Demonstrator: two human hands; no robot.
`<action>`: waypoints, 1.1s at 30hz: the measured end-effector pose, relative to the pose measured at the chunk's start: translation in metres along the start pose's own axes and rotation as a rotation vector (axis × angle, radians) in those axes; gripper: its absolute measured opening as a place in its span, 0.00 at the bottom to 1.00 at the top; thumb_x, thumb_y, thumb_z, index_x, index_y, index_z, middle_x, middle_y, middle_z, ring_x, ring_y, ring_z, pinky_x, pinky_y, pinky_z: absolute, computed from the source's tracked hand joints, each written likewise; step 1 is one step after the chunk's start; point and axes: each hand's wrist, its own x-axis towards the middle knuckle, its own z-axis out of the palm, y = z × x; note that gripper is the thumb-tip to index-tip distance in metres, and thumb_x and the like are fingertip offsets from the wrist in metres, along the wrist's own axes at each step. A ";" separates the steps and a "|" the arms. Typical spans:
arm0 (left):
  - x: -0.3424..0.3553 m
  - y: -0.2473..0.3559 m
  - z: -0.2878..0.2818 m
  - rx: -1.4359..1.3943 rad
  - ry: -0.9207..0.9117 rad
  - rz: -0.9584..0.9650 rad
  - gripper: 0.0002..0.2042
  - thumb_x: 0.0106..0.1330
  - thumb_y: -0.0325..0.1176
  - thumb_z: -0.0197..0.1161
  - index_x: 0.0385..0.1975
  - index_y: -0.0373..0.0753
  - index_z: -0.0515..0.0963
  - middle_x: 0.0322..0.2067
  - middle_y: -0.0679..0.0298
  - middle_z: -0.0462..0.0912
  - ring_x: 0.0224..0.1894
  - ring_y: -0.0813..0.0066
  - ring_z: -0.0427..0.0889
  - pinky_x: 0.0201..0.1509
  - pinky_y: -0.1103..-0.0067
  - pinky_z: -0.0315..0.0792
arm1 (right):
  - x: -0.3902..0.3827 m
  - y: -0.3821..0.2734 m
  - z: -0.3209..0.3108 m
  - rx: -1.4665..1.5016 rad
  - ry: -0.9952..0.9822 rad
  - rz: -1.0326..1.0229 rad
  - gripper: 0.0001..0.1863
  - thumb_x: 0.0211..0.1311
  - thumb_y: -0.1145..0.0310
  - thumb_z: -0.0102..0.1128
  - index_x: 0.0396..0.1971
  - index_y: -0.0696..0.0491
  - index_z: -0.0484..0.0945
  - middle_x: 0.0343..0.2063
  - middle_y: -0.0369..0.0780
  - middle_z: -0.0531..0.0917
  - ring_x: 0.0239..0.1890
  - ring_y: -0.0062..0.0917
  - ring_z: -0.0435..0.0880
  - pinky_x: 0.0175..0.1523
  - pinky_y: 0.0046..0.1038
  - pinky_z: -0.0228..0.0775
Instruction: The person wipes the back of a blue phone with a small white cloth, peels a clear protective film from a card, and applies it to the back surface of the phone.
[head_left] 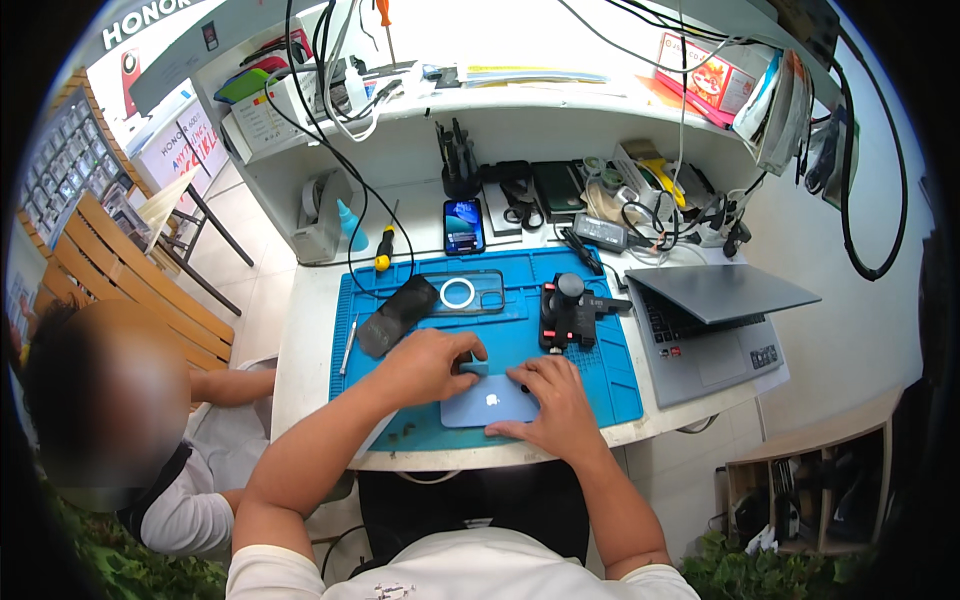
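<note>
A light blue phone (468, 408) lies back up near the front edge of the blue repair mat (610, 368). My right hand (558, 405) grips its right end, thumb along the near edge and fingertips at the far edge. Just above the phone's far left corner is my left hand (432, 366). Its thumb and forefinger are curled toward each other, with a small pale bluish piece between them that I cannot make out. Beyond my hands lie a clear phone case (485, 290) with a white ring and a dark cloth or pouch (398, 316).
On the mat's right stands a black clamp holder (570, 315), beside an open laptop (705, 340). Behind are a second phone (464, 228), a yellow-black screwdriver (385, 250) and a blue bottle (352, 228). Cables (330, 150) hang down at left. Another person (190, 500) sits left.
</note>
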 end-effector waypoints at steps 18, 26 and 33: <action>-0.122 -0.009 -0.032 0.255 0.140 -0.482 0.30 0.56 0.54 0.86 0.52 0.40 0.90 0.50 0.59 0.92 0.51 0.59 0.91 0.60 0.67 0.84 | -0.004 -0.001 0.000 0.064 0.016 -0.036 0.44 0.43 0.50 0.92 0.59 0.58 0.85 0.54 0.46 0.86 0.60 0.43 0.80 0.70 0.46 0.71; -0.152 -0.021 -0.007 0.247 0.319 -0.394 0.29 0.54 0.52 0.87 0.50 0.40 0.90 0.51 0.57 0.89 0.56 0.57 0.88 0.63 0.66 0.81 | 0.014 0.005 -0.010 0.029 -0.099 -0.086 0.42 0.41 0.52 0.93 0.58 0.56 0.87 0.51 0.43 0.89 0.57 0.39 0.83 0.68 0.41 0.76; -0.143 -0.017 -0.019 0.203 0.246 -0.457 0.27 0.59 0.53 0.84 0.52 0.42 0.91 0.51 0.59 0.90 0.53 0.61 0.91 0.61 0.66 0.83 | 0.010 0.008 -0.011 -0.002 -0.110 -0.162 0.39 0.45 0.52 0.92 0.58 0.56 0.87 0.55 0.43 0.88 0.59 0.39 0.82 0.68 0.42 0.77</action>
